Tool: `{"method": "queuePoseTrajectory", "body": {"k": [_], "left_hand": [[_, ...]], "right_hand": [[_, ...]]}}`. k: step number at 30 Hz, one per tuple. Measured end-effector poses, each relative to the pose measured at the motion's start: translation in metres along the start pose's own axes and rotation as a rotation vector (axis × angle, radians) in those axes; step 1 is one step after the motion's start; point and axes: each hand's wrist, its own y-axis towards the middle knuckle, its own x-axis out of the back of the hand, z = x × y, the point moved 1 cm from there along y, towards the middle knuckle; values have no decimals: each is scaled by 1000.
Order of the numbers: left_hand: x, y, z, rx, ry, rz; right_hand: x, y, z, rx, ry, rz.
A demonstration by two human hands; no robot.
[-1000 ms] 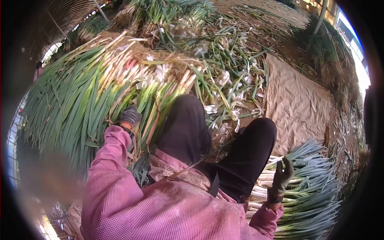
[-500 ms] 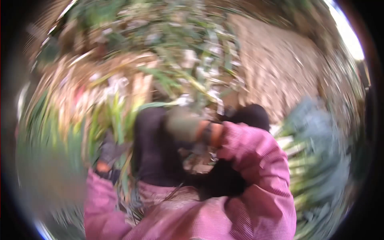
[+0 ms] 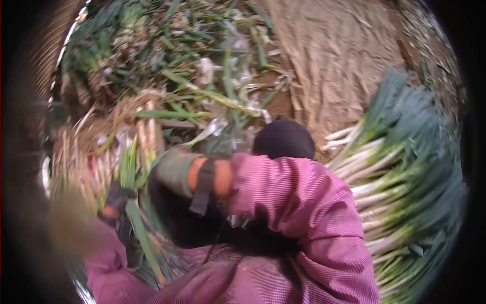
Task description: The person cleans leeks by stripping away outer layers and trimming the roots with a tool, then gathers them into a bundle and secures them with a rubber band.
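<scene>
Standing near upright, white base up, long pale green-leaved leek stalk (image 3: pixel 135 172); gloved left hand (image 3: pixel 117 198) closed around it; gloved right hand (image 3: pixel 174 169) touching, grip unclear.

Leek pile (image 3: pixel 405 167) blocks the right; bare sacking (image 3: pixel 334 66) ahead lies open.

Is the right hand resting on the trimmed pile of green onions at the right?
No, the right hand reaches across to the left stalks, apart from that pile.
</scene>
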Motion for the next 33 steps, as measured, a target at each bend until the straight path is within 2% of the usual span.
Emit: {"method": "queuePoseTrajectory", "body": {"k": [1, 3, 4, 5, 6, 7, 8, 9, 11, 12, 13, 14, 15, 16, 17, 19, 21, 22, 25, 26, 27, 28, 29, 30, 32, 33], "left_hand": [[24, 4, -59, 46, -365, -14], [91, 97, -29, -83, -302, -244], [136, 121, -75, -120, -322, -353], [181, 145, -123, -159, -335, -462], [204, 164, -159, -199, -264, -557], [201, 169, -186, -246, -196, -607], [194, 174, -211, -299, -136, -641], [182, 171, -235, -356, -92, -659], [139, 159, -274, -476, -32, -654], [105, 149, -291, -518, -26, -599], [76, 141, -299, -544, -32, -518], [35, 128, -299, -532, -57, -387], [-5, 140, -275, -718, -143, -256], [-39, 130, -243, -628, -173, -32], [-72, 76, -272, -379, -260, 107], [-123, 54, -257, -589, -161, 200], [-140, 43, -268, -590, 66, 378], [-143, 45, -273, -642, 155, 394], [-154, 58, -281, -720, 64, 259], [-156, 65, -280, -711, 56, 244], [-159, 73, -278, -636, 21, 269], [-162, 79, -273, -558, -9, 299], [-163, 85, -267, -478, -30, 335], [-164, 91, -262, -482, 13, 334], [-163, 95, -263, -515, 48, 301], [-160, 96, -266, -531, 61, 281]], "right_hand": [[2, 5, 2, 5, 59, 57], [5, 13, 15, 79, 113, 33], [7, 0, 10, 41, 146, 23], [38, -16, 16, -12, -79, 111], [76, -43, 21, -49, -156, 86], [59, -42, 5, -118, -137, -536], [107, -86, 3, -254, -76, -585], [119, -131, -8, -346, 35, -944], [92, -211, -75, -365, 10, -1567], [82, -255, -78, -540, 773, -1691], [48, -296, -105, -1052, 456, -1623], [14, -337, -131, -1551, 214, -1428], [-28, -368, -153, -1937, -39, -1063], [-71, -400, -171, -2168, 325, -905], [-143, -437, -185, -2076, 232, -927], [-174, -447, -173, -2093, 302, -808], [-198, -449, -176, -2139, 378, -874], [-202, -446, -177, -2135, 302, -932], [-256, -472, -205, -1909, 477, -1379], [-214, -457, -190, -1926, 402, -1582], [-185, -452, -189, -1691, 643, -1978], [-196, -475, -210, -1239, 1038, -2153], [-215, -510, -236, -1064, 1063, -2128], [-234, -544, -262, -890, 1094, -2094], [-208, -545, -277, -1697, 429, -1482], [-169, -508, -268, -2211, 10, -884]]}}
